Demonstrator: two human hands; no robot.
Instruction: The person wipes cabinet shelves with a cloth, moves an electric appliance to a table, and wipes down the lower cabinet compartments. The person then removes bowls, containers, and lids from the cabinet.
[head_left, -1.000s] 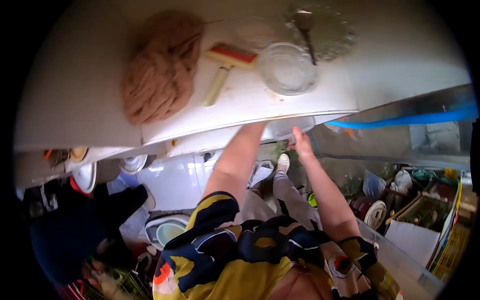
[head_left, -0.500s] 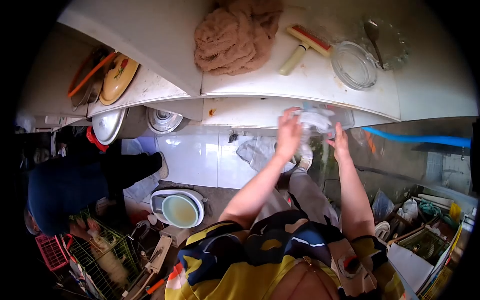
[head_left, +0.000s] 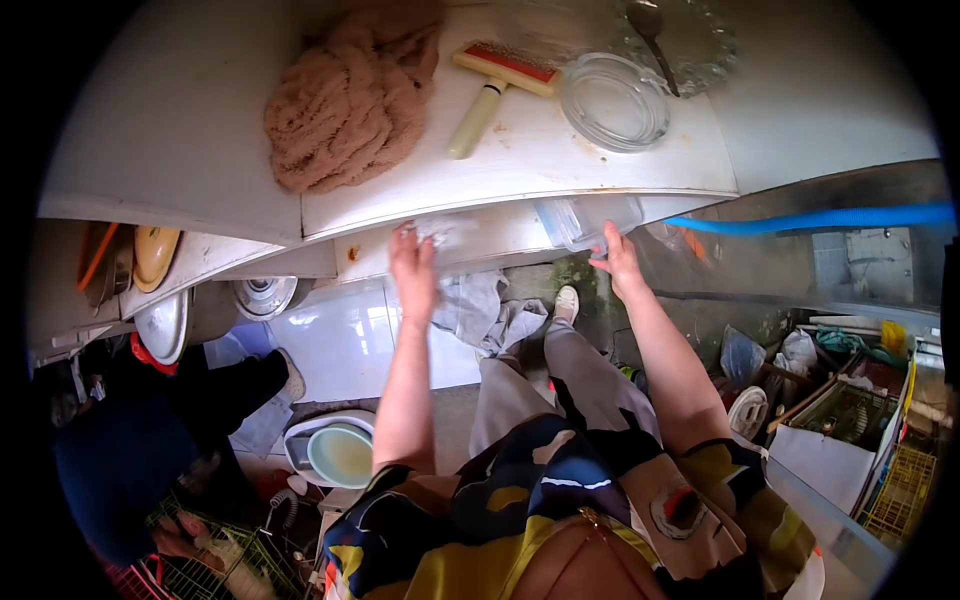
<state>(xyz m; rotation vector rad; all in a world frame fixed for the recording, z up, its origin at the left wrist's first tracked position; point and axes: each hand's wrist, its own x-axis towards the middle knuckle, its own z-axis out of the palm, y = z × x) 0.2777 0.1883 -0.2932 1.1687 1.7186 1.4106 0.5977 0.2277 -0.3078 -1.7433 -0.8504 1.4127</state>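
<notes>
My left hand (head_left: 413, 272) is at the edge of the lower shelf, closed on a blurred whitish crumpled item (head_left: 440, 235) that trails to its right. My right hand (head_left: 619, 262) touches the near side of a clear plastic box (head_left: 588, 222) on the lower shelf, its fingers bent. Pale blue shows inside the box. Above, on the upper shelf, lie a brown towel (head_left: 350, 105), a cream-handled brush (head_left: 480, 115) with a red head, a round clear glass dish (head_left: 615, 103) and a dark spoon (head_left: 652, 40) on a glass plate.
A blue hose (head_left: 820, 218) runs to the right. A grey cloth (head_left: 485, 310) hangs below the shelf. At lower left are a basin (head_left: 341, 456), a person in dark clothes (head_left: 125, 460) and a wire cage (head_left: 240, 560). Crates and bags (head_left: 743, 358) stand at right.
My left hand has moved left, carrying the whitish item away from the box. My right hand stays by the box, whose inside now shows more clearly. The view has shifted.
</notes>
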